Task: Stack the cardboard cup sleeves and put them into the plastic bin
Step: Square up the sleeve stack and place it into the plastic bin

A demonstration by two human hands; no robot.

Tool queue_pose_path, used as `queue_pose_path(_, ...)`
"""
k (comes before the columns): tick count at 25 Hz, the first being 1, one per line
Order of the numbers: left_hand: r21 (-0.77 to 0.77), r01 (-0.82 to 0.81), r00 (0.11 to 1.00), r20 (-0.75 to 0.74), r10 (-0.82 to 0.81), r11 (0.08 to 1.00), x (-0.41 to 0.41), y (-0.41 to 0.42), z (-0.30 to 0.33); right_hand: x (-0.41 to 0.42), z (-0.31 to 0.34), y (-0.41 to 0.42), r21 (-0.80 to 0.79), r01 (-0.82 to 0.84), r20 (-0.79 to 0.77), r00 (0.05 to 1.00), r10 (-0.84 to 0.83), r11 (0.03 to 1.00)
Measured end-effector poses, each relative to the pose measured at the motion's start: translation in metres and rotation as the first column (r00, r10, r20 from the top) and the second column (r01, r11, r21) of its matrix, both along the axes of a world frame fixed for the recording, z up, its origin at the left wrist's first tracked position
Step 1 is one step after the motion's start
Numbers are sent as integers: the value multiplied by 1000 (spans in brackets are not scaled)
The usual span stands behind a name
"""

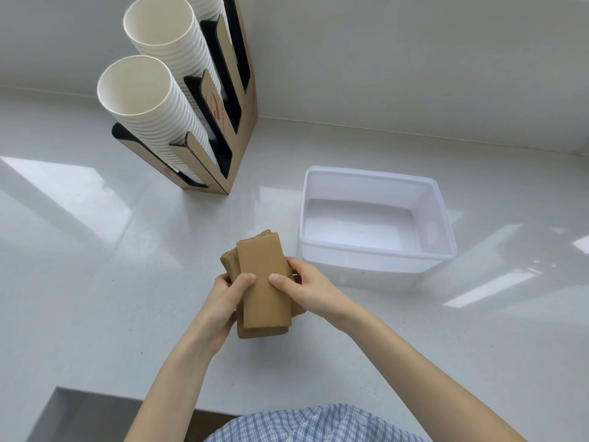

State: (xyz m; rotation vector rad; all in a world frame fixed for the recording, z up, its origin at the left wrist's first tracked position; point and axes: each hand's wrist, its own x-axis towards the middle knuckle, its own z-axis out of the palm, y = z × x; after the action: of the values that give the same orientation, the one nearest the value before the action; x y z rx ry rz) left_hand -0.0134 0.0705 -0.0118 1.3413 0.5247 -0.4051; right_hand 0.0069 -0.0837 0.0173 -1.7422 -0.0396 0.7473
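A stack of flat brown cardboard cup sleeves (263, 275) is held just above the white counter, near its front. The sleeves are not quite aligned; some edges stick out at the far left. My left hand (228, 301) grips the stack's left side with the thumb on top. My right hand (304, 287) grips its right side, thumb also on top. The translucent white plastic bin (443, 218) stands to the right and a little farther back, with nothing inside it.
A cardboard cup dispenser (237, 135) with two tall stacks of white paper cups (149, 100) stands at the back left against the wall. The counter's front edge (127, 397) runs along the bottom, with a grey drop below at the left.
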Motion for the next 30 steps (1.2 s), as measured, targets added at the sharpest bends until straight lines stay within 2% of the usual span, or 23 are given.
queue_pose_path(5, -99, -70, 996, 50, 76, 993, -3, -6, 0, -3, 0, -1, 34, 61, -47, 997, -59, 998)
queue_pose_path(8, -154, -144, 985, 75, 157, 978, -6, -12, 2, -14, -9, -3, 52, 99, -137, 986, -92, 994)
queue_pose_path(11, -171, -192, 967, 135, 216, 966, -7, -22, 1, -26, -22, 1, 226, 218, -245, 956, -161, 950)
queue_pose_path(13, -176, -209, 960, 152, 237, 962, -8, -28, 0, -27, -28, 1, 326, 312, -248, 939, -238, 892)
queue_pose_path(15, -200, -197, 959, 162, 231, 960, -11, -29, -1, -27, -30, -3, 359, 353, -220, 932, -289, 864)
queue_pose_path(20, -190, 12, 962, 272, 40, 982, -15, -24, -4, -25, -30, -28, 274, 319, -63, 947, -314, 907)
queue_pose_path(24, -115, 67, 956, 292, -31, 991, -10, -20, -4, -25, -24, -56, 186, 268, 45, 959, -281, 945)
queue_pose_path(27, 40, 237, 925, 297, -238, 971, -8, -19, -4, -25, -17, -80, 67, 208, 112, 970, -215, 976)
queue_pose_path(30, 185, 444, 837, 265, -480, 877, -2, -21, -2, -27, -14, -100, -53, 130, 191, 975, -118, 990)
